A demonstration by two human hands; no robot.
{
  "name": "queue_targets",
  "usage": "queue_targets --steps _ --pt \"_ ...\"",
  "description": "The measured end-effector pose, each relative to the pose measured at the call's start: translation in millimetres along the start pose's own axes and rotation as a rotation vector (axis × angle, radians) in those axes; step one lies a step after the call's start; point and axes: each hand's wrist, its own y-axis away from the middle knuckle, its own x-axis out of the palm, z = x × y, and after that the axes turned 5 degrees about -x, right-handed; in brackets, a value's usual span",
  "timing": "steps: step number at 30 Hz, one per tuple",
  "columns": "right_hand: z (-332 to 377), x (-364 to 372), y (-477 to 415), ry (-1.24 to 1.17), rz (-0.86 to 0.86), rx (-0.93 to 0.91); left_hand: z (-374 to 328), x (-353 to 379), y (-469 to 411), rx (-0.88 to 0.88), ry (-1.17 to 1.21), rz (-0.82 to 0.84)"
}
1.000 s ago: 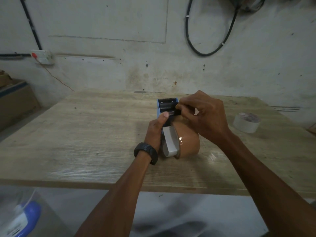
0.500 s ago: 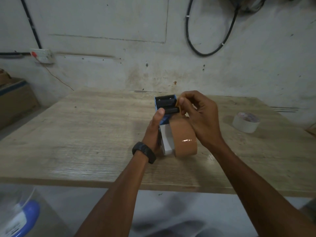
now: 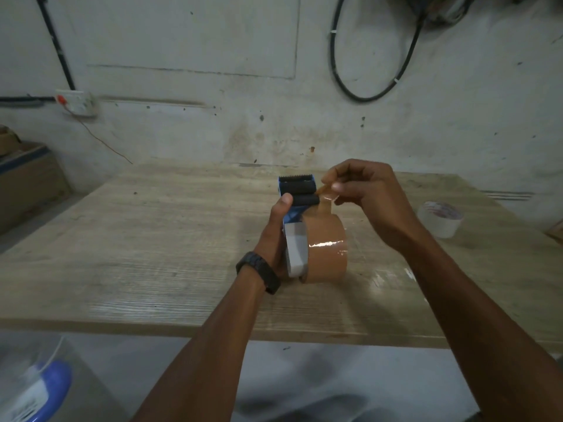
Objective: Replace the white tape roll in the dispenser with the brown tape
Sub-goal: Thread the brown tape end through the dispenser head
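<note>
My right hand (image 3: 365,196) pinches the free end of the glossy brown tape roll (image 3: 327,248) just right of the black roller on the blue handheld dispenser (image 3: 297,193), which my left hand (image 3: 275,236) grips from its left.

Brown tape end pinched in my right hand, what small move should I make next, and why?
Probably feed the tape end under the black roller toward the serrated blade. The brown roll already sits in the dispenser, steadied by the left hand, while the right hand holds the end beside the roller, not yet threaded.
</note>
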Motion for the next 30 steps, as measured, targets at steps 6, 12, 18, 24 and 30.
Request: queue_targets --steps 6,12,18,24,30 --pt "12 -9 -8 0.664 0.203 -0.193 3 1 -2 -0.03 -0.059 -0.087" --pt "22 -9 -19 0.94 0.316 -0.271 2 7 0 0.004 -0.201 -0.121" --pt "23 -9 -24 1.034 0.412 -0.346 0 12 2 0.058 -0.306 -0.179" --pt "11 -5 -13 1.126 0.367 -0.548 1 11 2 0.152 -0.356 -0.27" --pt "-1 1 -7 1.099 0.273 -0.634 2 12 5 0.182 -0.357 -0.282"
